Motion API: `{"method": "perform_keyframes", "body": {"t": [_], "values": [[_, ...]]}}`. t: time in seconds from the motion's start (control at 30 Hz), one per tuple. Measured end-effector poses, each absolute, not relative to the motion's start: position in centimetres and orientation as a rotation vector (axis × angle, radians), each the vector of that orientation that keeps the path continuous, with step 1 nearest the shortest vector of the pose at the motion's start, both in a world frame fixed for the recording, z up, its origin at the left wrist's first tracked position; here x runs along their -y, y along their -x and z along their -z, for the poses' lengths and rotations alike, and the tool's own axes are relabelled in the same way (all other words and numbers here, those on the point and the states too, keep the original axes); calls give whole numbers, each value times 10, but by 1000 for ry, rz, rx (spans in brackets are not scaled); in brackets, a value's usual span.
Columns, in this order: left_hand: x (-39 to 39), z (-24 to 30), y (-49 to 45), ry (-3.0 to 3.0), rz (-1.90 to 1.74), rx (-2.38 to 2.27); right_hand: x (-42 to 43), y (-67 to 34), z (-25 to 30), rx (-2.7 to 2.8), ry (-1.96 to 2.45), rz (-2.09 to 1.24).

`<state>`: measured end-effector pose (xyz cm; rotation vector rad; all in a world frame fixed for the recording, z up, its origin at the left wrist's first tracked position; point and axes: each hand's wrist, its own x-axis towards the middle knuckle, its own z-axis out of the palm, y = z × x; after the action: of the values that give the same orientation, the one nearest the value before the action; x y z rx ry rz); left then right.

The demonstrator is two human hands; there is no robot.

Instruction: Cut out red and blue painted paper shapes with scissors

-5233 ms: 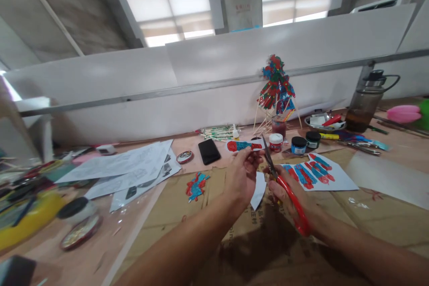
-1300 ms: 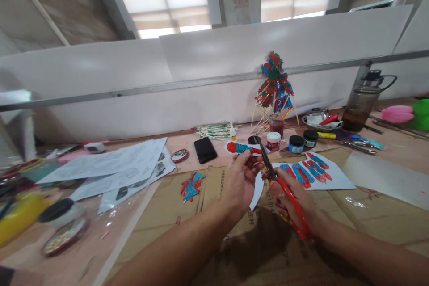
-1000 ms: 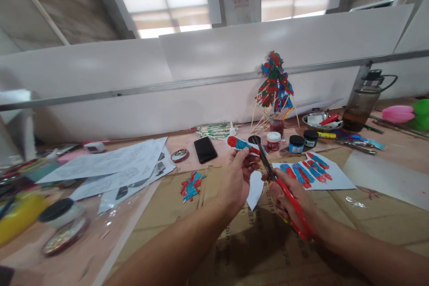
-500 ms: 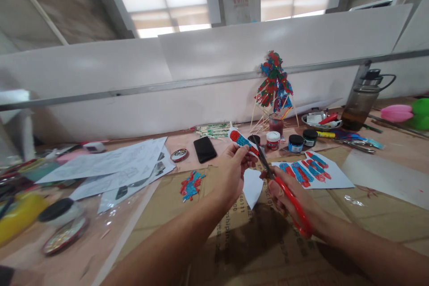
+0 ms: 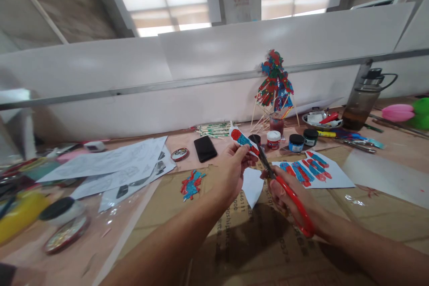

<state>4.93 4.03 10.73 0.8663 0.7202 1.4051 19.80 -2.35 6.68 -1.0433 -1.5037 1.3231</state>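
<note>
Brown cardboard (image 5: 161, 210) beneath both forearms, with open room at six o'clock, between them. Beyond its far edge, phone (image 5: 205, 149) at ten and jars (image 5: 274, 139) at one; on it, cut-out (image 5: 192, 184) at nine, painted sheet (image 5: 335, 181) at three. Pinched between thumb and fingers of left hand (image 5: 235, 167): strip (image 5: 241, 139), tilted, at eleven. Curled closed round scissors (image 5: 267, 164) in right hand (image 5: 291, 191); blades at strip's lower end, cutting or not impossible to tell.
</note>
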Motion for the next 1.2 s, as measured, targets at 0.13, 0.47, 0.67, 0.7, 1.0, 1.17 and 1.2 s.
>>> {"method": "perform_keyframes", "body": {"t": [0.13,0.47,0.67,0.7,1.0,1.17,1.2], "values": [[-40,-107,-49,-864,-1401,-709,23,-198,-65,1506,1024,-1282],[-38,-109,-50,-874,-1406,-714,21,-200,-61,1560,1032,-1202],[-38,-108,-49,-893,-1393,-722,21,-198,-65,1539,1006,-1240],[-39,-108,-49,-893,-1388,-727,21,-198,-65,1552,993,-1239],[-40,-108,-49,-895,-1377,-731,19,-200,-58,1559,988,-1232],[-40,-107,-48,-898,-1367,-734,16,-201,-54,1557,1001,-1226],[-40,-107,-48,-898,-1364,-735,16,-201,-52,1543,990,-1241]]}}
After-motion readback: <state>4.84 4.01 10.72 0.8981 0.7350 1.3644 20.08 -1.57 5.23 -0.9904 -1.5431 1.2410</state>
